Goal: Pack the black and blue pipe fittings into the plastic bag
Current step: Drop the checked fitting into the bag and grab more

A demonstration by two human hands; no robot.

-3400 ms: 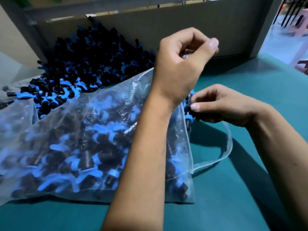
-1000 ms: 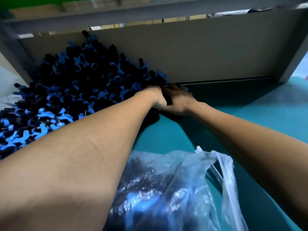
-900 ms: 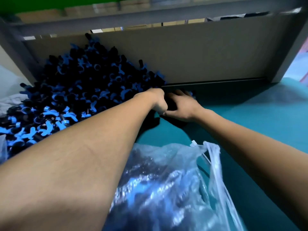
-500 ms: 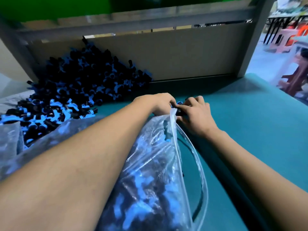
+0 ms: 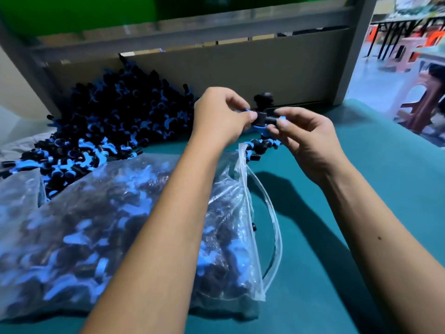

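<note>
A clear plastic bag, well filled with black and blue pipe fittings, lies on the teal table with its open mouth facing right. Above and behind that mouth, my left hand and my right hand each pinch the same black and blue fitting from opposite sides. A few loose fittings sit on the table just below the hands. A large heap of fittings is piled at the back left.
A cardboard wall in a grey frame closes off the back of the teal table. Part of another filled clear bag shows at the left edge. Stools and tables stand beyond the table on the right.
Both hands pulled back from the heap toward the bag's mouth and lifted, now holding one fitting between them. A few fittings now lie beside the mouth.
</note>
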